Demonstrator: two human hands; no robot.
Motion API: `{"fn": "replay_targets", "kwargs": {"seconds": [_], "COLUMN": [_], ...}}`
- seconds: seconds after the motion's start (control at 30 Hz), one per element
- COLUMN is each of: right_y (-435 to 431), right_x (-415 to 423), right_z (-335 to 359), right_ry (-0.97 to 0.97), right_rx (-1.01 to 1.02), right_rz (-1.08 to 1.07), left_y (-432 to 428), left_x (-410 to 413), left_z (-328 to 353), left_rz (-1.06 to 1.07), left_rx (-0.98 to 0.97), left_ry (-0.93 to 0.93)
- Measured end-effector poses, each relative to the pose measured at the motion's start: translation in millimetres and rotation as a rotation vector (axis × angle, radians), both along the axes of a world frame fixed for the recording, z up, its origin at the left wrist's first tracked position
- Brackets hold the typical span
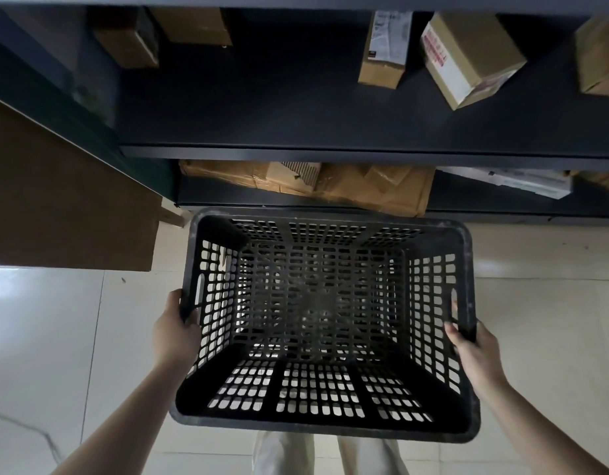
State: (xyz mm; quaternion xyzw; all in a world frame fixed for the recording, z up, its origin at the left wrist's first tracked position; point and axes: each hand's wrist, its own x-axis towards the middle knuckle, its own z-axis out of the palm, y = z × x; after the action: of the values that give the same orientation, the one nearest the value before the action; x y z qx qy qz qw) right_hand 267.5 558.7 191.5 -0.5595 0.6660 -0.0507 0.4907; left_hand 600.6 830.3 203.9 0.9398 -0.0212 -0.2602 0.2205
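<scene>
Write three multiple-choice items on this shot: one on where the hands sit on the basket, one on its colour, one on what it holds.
1. Where do the left hand and the right hand grip the basket?
A. Both on the far rim
B. One on each side rim, by the handle slots
C. Both under its base

2. What colour is the basket?
A. White
B. Red
C. Black

3. What does the basket hold?
A. Nothing
B. One cardboard box
C. A stack of boxes

Right letters:
1 B: the fingers curl over the left and right rims beside the slots.
2 C: its rim and perforated walls are black plastic.
3 A: the pale floor tiles show through its bare mesh base.
</scene>
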Motion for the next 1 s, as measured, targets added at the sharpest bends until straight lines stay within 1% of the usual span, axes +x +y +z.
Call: {"fn": "replay_targets", "kwargs": {"seconds": [0.23,0.53,0.87,1.0], "right_y": [-1,-5,-1,3], "right_x": [-1,5,8,7], "right_z": [1,-4,-7,-4], "right_ry": [0.03,0.015,-0.005,0.001], "right_rx": [-0.034,-0.065,-0.058,-0.057], "right_rz": [0.07,0.108,0.063,0.061], "left_y": [2,15,4,8], "left_x": [0,-7,8,7], "left_z": [-2,-3,-3,-4], "left_rz": [-0.036,0.014,-0.011,-0.025], "left_rx": [0.02,0.027,0.005,0.024], "left_ry": [-0.021,-0.037,-0.028,-0.019]}}
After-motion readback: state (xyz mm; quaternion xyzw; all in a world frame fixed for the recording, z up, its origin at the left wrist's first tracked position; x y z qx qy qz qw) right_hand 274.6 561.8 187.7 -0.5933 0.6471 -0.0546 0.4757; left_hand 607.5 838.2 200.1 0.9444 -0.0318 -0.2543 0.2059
